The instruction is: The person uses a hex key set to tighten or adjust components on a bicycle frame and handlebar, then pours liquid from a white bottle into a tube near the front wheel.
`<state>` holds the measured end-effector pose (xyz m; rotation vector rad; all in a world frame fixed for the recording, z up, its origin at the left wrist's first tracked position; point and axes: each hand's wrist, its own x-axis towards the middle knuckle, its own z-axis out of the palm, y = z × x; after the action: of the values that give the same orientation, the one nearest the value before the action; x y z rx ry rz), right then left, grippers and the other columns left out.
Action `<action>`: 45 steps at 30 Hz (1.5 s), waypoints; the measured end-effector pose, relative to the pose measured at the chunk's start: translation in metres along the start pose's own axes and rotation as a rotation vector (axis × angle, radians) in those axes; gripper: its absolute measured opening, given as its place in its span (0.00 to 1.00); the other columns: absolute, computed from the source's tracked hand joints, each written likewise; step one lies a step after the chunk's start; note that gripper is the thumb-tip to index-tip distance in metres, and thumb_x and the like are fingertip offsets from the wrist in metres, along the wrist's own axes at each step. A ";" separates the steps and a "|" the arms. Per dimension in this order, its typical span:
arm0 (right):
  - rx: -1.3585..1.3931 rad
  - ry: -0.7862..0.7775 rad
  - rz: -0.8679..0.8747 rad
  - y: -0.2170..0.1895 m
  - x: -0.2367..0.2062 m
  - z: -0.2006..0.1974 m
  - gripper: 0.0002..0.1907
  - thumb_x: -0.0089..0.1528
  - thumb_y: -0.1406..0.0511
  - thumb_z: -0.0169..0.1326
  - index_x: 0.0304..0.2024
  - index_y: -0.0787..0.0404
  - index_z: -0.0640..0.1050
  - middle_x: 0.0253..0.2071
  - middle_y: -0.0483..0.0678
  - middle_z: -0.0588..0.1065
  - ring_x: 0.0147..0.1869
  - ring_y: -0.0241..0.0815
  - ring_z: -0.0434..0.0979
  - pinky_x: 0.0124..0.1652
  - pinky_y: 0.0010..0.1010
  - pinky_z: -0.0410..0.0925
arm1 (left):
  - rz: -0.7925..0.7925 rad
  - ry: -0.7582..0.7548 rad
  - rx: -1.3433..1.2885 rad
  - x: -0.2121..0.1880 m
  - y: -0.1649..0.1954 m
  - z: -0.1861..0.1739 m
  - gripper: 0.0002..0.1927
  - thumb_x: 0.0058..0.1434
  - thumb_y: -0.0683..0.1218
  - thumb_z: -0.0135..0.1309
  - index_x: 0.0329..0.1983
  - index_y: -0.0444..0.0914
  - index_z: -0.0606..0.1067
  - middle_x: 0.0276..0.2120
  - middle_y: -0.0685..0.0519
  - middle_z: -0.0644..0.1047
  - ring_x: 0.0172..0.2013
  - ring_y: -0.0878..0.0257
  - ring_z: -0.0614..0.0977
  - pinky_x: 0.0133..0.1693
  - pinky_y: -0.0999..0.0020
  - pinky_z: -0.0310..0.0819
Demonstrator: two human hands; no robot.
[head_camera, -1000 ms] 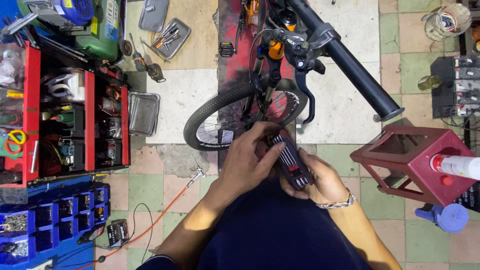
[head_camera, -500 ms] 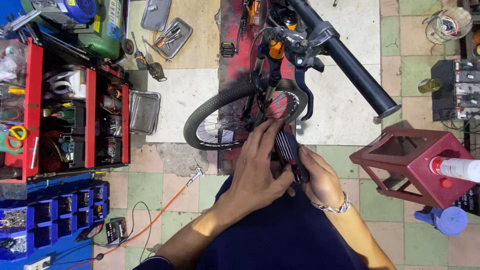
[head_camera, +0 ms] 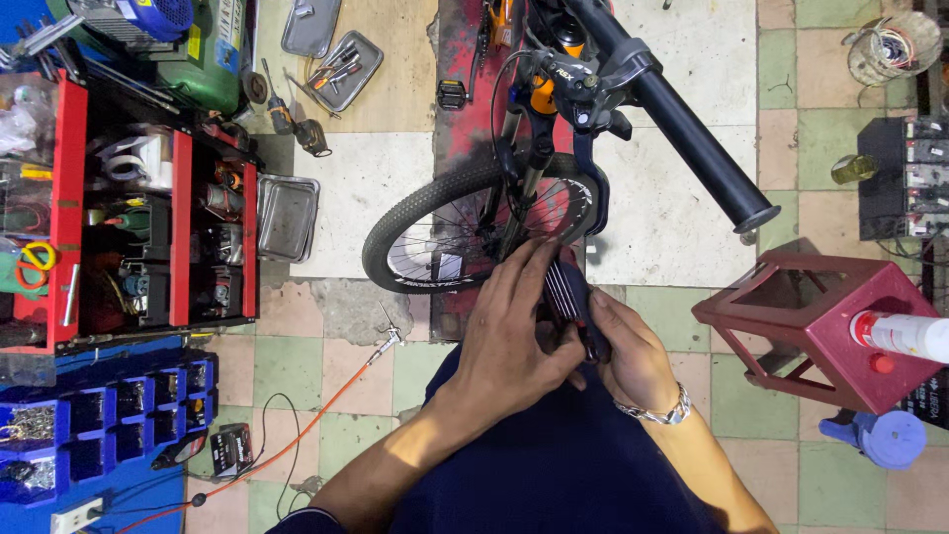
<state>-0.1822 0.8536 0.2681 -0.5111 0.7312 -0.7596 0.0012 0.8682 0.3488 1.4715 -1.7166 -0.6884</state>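
A folding hex-key set [head_camera: 571, 297], dark with ribbed keys, sits between both hands just below the bicycle's front wheel [head_camera: 465, 232]. The right hand [head_camera: 633, 356] cups its body from beneath, fingers wrapped around it, seemingly to steady it. The left hand [head_camera: 514, 331] lies over the top, fingertips pressing on the keys, perhaps picking one out; its exact pinch is hidden. Above, the handlebar grip [head_camera: 692, 138] angles right; a red stand [head_camera: 820, 326] sits nearby.

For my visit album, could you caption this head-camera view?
Both hands, left hand and right hand, hold a folding multi-tool above a bicycle front wheel beside a red tool cart.
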 end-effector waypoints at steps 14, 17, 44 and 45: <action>-0.164 -0.107 -0.006 -0.027 -0.009 -0.019 0.24 0.74 0.57 0.36 0.52 0.73 0.73 0.28 0.54 0.76 0.23 0.35 0.71 0.20 0.23 0.61 | -0.112 -0.068 -0.306 0.005 0.010 -0.002 0.32 0.55 0.43 0.62 0.63 0.32 0.70 0.68 0.38 0.70 0.63 0.49 0.80 0.60 0.63 0.76; -0.356 -0.017 0.020 -0.040 -0.015 -0.017 0.24 0.71 0.58 0.38 0.54 0.73 0.73 0.26 0.50 0.75 0.21 0.34 0.69 0.19 0.22 0.58 | 0.004 0.009 -0.274 0.003 0.018 -0.013 0.21 0.58 0.39 0.58 0.57 0.32 0.76 0.63 0.39 0.76 0.61 0.50 0.82 0.60 0.64 0.76; -2.041 0.308 -0.585 -0.253 0.033 0.162 0.29 0.52 0.53 0.64 0.53 0.58 0.79 0.39 0.53 0.79 0.40 0.57 0.80 0.38 0.43 0.71 | 0.309 -0.333 -0.511 0.218 -0.045 -0.062 0.08 0.66 0.40 0.61 0.47 0.33 0.81 0.30 0.56 0.82 0.31 0.78 0.76 0.31 0.76 0.74; -2.042 0.312 -0.577 -0.253 0.032 0.162 0.30 0.52 0.52 0.64 0.53 0.58 0.79 0.39 0.53 0.80 0.40 0.57 0.80 0.38 0.43 0.71 | 0.336 -0.326 -0.528 0.218 -0.044 -0.063 0.08 0.66 0.40 0.61 0.47 0.33 0.81 0.31 0.56 0.83 0.32 0.78 0.77 0.32 0.76 0.75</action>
<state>-0.1538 0.6955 0.5245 -2.5539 1.5490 -0.3327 0.0680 0.6514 0.3928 0.7169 -1.7770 -1.1322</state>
